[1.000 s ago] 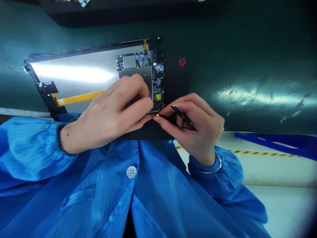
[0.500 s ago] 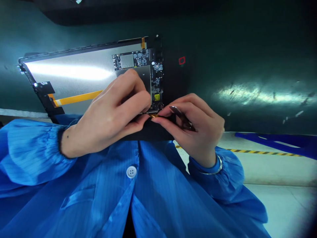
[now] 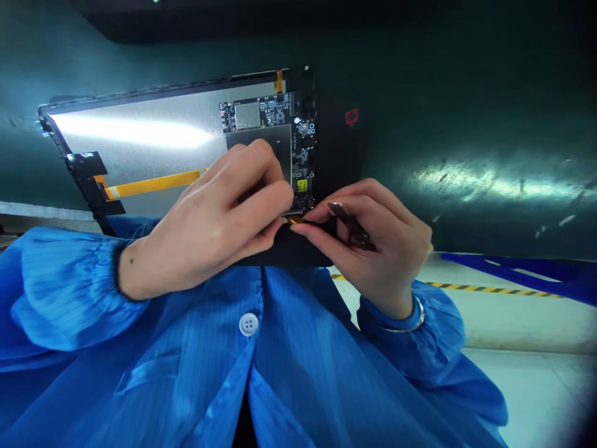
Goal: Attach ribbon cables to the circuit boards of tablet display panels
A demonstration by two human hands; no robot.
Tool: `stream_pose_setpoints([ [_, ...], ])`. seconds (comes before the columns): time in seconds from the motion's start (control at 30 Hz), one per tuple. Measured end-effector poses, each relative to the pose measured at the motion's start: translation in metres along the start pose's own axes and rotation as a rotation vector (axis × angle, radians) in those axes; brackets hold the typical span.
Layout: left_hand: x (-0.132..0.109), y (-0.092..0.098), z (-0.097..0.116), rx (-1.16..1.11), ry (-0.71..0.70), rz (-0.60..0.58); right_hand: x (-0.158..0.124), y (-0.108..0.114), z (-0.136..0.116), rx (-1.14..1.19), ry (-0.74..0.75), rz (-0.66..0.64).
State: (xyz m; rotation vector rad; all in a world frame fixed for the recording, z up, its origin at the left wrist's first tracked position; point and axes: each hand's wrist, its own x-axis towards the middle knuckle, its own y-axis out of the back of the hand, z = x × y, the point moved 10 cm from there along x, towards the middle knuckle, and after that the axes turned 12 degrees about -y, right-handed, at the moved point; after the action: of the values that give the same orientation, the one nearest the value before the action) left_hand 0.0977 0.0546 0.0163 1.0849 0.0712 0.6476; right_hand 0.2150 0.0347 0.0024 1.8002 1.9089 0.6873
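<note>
The largest item is the dark green work table [image 3: 489, 124], which extends beyond the opened device on its left, right and far sides. The blue jacket [image 3: 200, 348] worn by the person is directly in front of the opened device. The opened device [image 3: 181, 109] itself lies flat on the work table, silver panel facing up.

The left hand [image 3: 209, 218] is over the near right part of the opened device, fingers curled and thumb close to the forefinger; whether anything is gripped between them cannot be told. The right hand [image 3: 380, 242] is at the near right corner of the opened device, mostly closed, with a slim dark tool [image 3: 352, 227] held within the curled fingers and the thumb and forefinger nearly together.

The circuit board [image 3: 280, 115] occupies the right end of the opened device, partly covered by the left hand. An orange ribbon [image 3: 156, 183] runs across the left half of the opened device and passes under the left hand. A red square mark [image 3: 351, 116] appears just right of the opened device. The smallest item, an orange tab [image 3: 294, 219], is at the near right corner of the opened device, at the right thumb and forefinger tips
</note>
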Motion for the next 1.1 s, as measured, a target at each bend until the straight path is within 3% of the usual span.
stream_pose_setpoints([
  [0.43,0.006,0.0,0.017,0.23,-0.104,-0.05,0.0,0.001,0.0,0.022,0.005,0.012],
  [0.67,0.007,-0.001,0.026,0.361,-0.17,0.014,-0.001,-0.001,0.001,0.009,-0.015,0.001],
  [0.9,0.0,0.0,0.023,0.277,-0.154,0.09,-0.001,0.0,0.0,0.008,-0.013,0.017],
  [1.1,0.002,-0.002,0.027,0.397,-0.179,0.071,-0.002,0.0,-0.001,-0.012,-0.009,0.026],
])
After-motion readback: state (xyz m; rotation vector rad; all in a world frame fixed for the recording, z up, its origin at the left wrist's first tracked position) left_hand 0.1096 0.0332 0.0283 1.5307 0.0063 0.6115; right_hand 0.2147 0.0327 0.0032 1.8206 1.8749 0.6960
